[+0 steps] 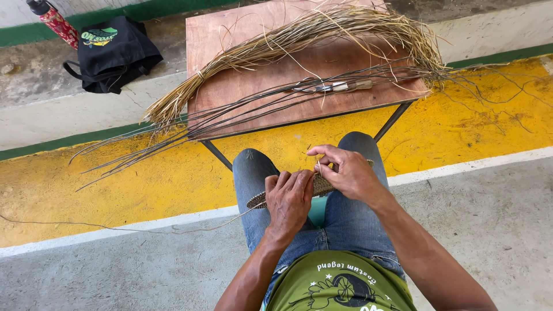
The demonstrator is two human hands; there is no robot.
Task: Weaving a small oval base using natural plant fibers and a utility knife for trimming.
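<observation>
Both hands, left (289,198) and right (347,173), pinch a flat tight-woven strip (320,185) across the lap, long axis 8 to 2 o'clock; at 12, dry straw bundle (299,43) and dark reeds (230,109) on wooden tabletop (242,80).

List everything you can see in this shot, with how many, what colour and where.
woven piece: one, tan, on the lap under both hands
straw bundle: one, pale tan, across the table
dark reeds: one bundle, grey-black, over the table's front-left edge
knife: one, on the table
wooden table: one, reddish-brown, ahead of the knees
bag: one, black, upper left
bottle: one, red, beside bag
left hand: on the woven piece
right hand: pinching a strand at its edge
</observation>
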